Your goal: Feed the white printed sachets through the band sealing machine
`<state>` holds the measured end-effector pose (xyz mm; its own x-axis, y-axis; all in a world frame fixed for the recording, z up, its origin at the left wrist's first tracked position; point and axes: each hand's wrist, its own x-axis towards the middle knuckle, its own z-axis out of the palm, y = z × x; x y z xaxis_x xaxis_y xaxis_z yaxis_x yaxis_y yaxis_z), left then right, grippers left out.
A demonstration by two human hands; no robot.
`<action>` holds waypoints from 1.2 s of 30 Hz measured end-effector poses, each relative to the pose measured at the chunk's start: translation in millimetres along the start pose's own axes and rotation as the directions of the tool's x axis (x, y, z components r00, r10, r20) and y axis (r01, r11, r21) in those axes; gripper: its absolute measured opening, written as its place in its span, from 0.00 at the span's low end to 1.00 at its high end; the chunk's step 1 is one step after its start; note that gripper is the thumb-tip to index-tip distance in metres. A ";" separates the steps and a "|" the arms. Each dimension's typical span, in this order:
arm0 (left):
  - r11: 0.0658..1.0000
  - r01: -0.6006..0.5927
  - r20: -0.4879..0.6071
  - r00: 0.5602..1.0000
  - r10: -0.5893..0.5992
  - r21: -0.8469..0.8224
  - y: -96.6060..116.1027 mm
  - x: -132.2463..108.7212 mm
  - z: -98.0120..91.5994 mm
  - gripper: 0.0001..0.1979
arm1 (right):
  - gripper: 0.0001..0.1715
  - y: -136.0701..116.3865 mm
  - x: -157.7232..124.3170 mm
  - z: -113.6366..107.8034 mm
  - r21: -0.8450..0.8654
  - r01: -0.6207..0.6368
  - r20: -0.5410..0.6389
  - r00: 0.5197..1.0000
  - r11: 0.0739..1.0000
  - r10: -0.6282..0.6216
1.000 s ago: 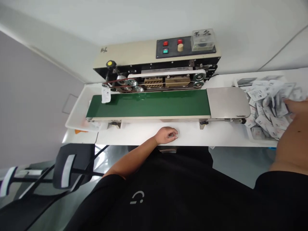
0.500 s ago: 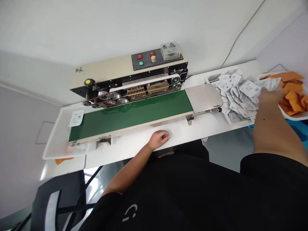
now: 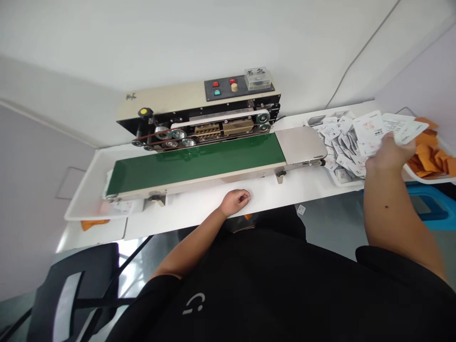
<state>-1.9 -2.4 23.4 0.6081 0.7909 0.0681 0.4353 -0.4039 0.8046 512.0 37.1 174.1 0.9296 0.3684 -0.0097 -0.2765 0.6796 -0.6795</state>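
My right hand [image 3: 387, 154] is closed on several white printed packets [image 3: 370, 130], fanned out above and below the thumb. It hovers at the right side of a white bin [image 3: 333, 179] filled with similar loose packets [image 3: 342, 147]. My left hand [image 3: 235, 202] rests on the front edge of the white table [image 3: 199, 202], fingers curled in, with nothing visible in them. Behind it runs the green conveyor belt [image 3: 199, 159] of a band sealing machine [image 3: 171, 97], with a metal plate [image 3: 301, 144] at its right end.
Orange pieces [image 3: 429, 154] fill a bin at far right, above a blue container [image 3: 427, 204]. A white tray [image 3: 83, 190] sits under the belt's left end. A dark chair [image 3: 81, 285] stands lower left. One small packet [image 3: 301, 209] lies below the table edge.
My right hand has lifted and turned, bringing the fanned packets into fuller view. A packet at the belt's left end has gone off it into the tray area. My left hand stays put.
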 end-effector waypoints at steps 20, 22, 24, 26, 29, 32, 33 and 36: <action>0.982 -0.046 -0.337 0.941 -0.018 -0.181 -17.1 -9.2 5.0 0.29 | 0.16 163.6 -307.5 -80.7 -0.312 0.610 0.940 0.085 0.728 0.331; 0.995 -0.022 -0.345 0.939 -0.015 -0.102 -18.5 -11.4 4.5 0.26 | 0.16 167.0 -307.4 -80.7 -0.277 0.618 0.949 0.055 0.736 0.310; 0.999 -0.022 -0.351 0.936 0.003 -0.049 -18.5 -13.3 3.8 0.21 | 0.17 167.8 -306.7 -81.8 -0.263 0.635 0.954 0.057 0.727 0.295; 0.999 -0.036 -0.361 0.932 0.027 -0.019 -17.5 -14.9 2.8 0.17 | 0.19 168.2 -305.6 -83.1 -0.273 0.651 0.953 0.083 0.709 0.291; 0.999 -0.036 -0.380 0.924 0.041 0.020 -16.2 -16.9 1.8 0.13 | 0.21 170.4 -303.3 -84.3 -0.320 0.664 0.941 0.139 0.676 0.308; 0.998 -0.003 -0.401 0.916 0.026 0.058 -18.1 -19.1 3.2 0.13 | 0.17 173.9 -301.0 -85.1 -0.369 0.660 0.923 0.182 0.654 0.338; 0.998 0.003 -0.418 0.908 0.022 0.059 -19.8 -19.7 4.4 0.15 | 0.14 174.8 -300.5 -85.4 -0.372 0.657 0.922 0.181 0.655 0.342; 0.997 -0.031 -0.469 0.881 0.063 0.076 -27.1 -21.2 8.4 0.28 | 0.07 176.1 -300.1 -85.8 -0.338 0.674 0.934 0.150 0.657 0.326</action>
<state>-21.1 -12.1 -4.7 0.2519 0.8869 0.3872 0.4658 -0.4618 0.7548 205.3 -8.2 -5.7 -0.1784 0.8687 0.4620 0.5269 0.4809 -0.7008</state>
